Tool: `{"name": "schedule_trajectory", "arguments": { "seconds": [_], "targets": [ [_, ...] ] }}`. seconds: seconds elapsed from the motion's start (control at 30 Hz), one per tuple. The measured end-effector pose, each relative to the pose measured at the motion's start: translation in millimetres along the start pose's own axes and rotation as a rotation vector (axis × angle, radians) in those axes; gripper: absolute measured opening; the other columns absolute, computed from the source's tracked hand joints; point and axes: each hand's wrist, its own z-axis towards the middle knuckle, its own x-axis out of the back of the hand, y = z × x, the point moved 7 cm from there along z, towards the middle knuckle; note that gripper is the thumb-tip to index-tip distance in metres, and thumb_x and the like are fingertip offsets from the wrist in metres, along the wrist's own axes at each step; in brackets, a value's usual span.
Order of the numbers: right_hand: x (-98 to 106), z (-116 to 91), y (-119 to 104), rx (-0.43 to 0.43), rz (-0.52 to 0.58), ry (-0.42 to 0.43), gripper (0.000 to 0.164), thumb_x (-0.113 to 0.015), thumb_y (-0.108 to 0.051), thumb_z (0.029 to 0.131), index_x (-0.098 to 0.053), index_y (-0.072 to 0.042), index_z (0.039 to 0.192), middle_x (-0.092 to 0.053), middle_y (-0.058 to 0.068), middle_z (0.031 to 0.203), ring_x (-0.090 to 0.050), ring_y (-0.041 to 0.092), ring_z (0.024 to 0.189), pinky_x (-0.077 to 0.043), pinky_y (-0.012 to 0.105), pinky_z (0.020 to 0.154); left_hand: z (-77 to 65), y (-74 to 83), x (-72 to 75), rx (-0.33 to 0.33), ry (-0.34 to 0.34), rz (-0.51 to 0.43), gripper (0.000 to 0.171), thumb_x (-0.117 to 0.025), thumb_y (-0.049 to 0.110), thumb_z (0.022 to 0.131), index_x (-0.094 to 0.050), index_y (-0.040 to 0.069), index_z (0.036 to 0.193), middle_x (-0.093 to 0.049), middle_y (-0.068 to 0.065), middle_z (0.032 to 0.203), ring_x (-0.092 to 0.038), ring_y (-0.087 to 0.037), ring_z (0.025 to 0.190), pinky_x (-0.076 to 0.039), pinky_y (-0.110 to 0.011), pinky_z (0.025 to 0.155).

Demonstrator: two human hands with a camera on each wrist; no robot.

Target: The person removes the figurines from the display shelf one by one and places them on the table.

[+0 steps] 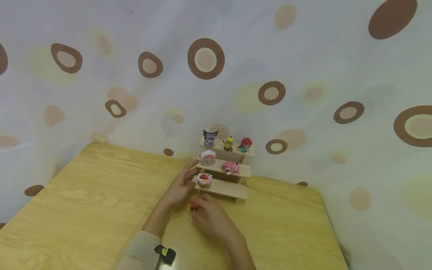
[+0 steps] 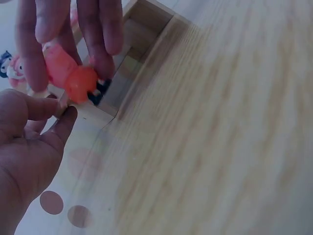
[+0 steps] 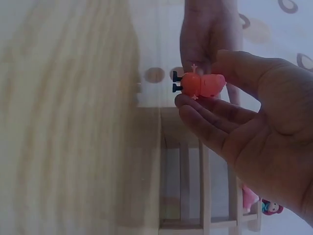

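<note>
While the left hand [image 1: 179, 186] pinches the shelf [image 1: 227, 188] at its left end, near mid-frame in the head view, the right hand [image 1: 215, 218] grips a red figurine [image 1: 194, 205] by its fingertips at lower centre, just below that end.

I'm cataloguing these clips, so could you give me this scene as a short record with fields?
Right hand: holds a red-and-pink figure with black feet
Left hand: pinches the left end of the wooden stand
Top tier, left to right: black-eared figure, yellow figure, red-haired figure
Middle tier: white-and-pink figure at left, pink figure further right
Bottom tier: cupcake-like figure near the left end
Surface: wood-grain table
Backdrop: spotted wall covering
</note>
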Motion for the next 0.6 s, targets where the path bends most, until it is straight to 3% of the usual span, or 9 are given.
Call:
{"name": "schedule_trajectory", "arguments": {
  "seconds": [0.17, 0.6],
  "targets": [
    [-11.0, 0.5, -0.4, -0.012, -0.039, -0.039, 0.031, -0.067, -0.016, 0.103, -0.071, -0.006, 0.132, -0.063, 0.004, 0.133, -0.062, 0.022, 0.123, -0.052, 0.044, 0.11, 2.8, -2.6, -0.1, 0.002, -0.007, -0.007, 0.081, -0.046, -0.016, 0.101, -0.029, 0.03, 0.167, -0.045, -0.017, 0.163, -0.033, -0.035, 0.157, -0.021, -0.053, 0.129],
    [-13.4, -2.7, -0.3, -0.062, -0.024, -0.101, 0.04, -0.068, -0.019, 0.103, -0.064, -0.01, 0.142, -0.056, 0.005, 0.145, -0.056, 0.028, 0.133, -0.047, 0.05, 0.115, 3.4, -4.4, 1.2, 0.011, 0.002, -0.005, 0.08, -0.046, -0.014, 0.102, -0.031, 0.032, 0.165, -0.046, -0.015, 0.163, -0.033, -0.032, 0.157, -0.027, -0.053, 0.127]
  ]
}}
